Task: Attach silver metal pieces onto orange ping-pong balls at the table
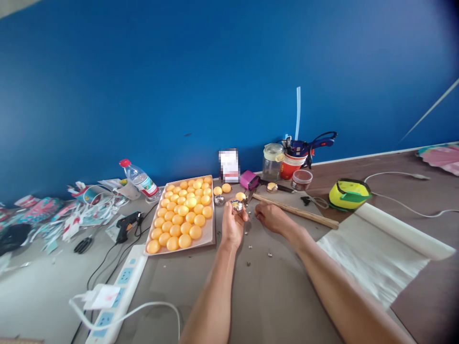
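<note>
In my left hand (234, 227) a shiny silver ball-like piece (236, 206) rests between curled fingers and thumb. My right hand (270, 217) is down at the table beside it, its fingers bent together; whatever they pinch is too small to make out. Small shiny metal bits (248, 263) lie scattered on the grey table (287, 301) around and below both hands. Just beyond the left hand are an orange ball (240, 196) and a silver-patterned ball (219, 199). To the left, a shallow white box (211, 234) holds rows of orange balls (177, 219).
A wooden stick (297, 211) lies past my right hand, near a roll of white sheet (380, 248) and a yellow-green pouch (349, 193). Along the blue wall stand a jar (272, 162) and a red cup (292, 167). A bottle (143, 182), glue gun (127, 224) and power strip (124, 291) are left.
</note>
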A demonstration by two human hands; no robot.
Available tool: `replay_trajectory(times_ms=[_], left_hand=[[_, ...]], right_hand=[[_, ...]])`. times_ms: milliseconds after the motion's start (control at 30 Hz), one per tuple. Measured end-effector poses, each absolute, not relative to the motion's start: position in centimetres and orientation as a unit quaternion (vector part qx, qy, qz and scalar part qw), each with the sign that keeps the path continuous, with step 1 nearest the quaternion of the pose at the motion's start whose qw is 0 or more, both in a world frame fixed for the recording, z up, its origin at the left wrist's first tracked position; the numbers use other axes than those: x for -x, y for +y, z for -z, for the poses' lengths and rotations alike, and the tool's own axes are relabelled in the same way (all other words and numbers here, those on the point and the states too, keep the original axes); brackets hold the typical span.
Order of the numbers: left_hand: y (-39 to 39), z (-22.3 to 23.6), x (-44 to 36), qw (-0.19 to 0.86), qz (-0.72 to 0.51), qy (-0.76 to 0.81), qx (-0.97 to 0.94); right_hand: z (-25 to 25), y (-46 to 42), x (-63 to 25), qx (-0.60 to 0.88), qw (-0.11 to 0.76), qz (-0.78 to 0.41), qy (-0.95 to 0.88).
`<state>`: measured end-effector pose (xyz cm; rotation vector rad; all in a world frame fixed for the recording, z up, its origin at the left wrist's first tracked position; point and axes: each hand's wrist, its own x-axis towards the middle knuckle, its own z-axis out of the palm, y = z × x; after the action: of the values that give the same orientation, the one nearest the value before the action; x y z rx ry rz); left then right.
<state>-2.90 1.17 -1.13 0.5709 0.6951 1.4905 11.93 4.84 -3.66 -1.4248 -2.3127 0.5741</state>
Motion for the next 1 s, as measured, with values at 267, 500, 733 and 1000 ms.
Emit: replay_trajectory(times_ms=[267,500,733,1000], left_hand=[[1.2,1.1,2.7,0.641,-0.655,0.307,-0.256],[1.1,1.1,2.8,0.651,-0.654,0.286,-0.257],[1.1,0.9,2.7,0.654,-0.651,0.288,-0.257],[1.3,1.3,2.6,0.632,-0.655,0.318,-0.265]], right_hand=[[2.7,4.5,-11.5,0.485,0.419,-0.453,-0.620],[1.1,4.0,-10.8,0.353,0.508,-0.639,-0.458],[0.7,3.3,-9.9,0.310,0.464,-0.693,-0.456],[0.8,3.2,-8.9,0.354,0.443,-0.632,-0.528]])
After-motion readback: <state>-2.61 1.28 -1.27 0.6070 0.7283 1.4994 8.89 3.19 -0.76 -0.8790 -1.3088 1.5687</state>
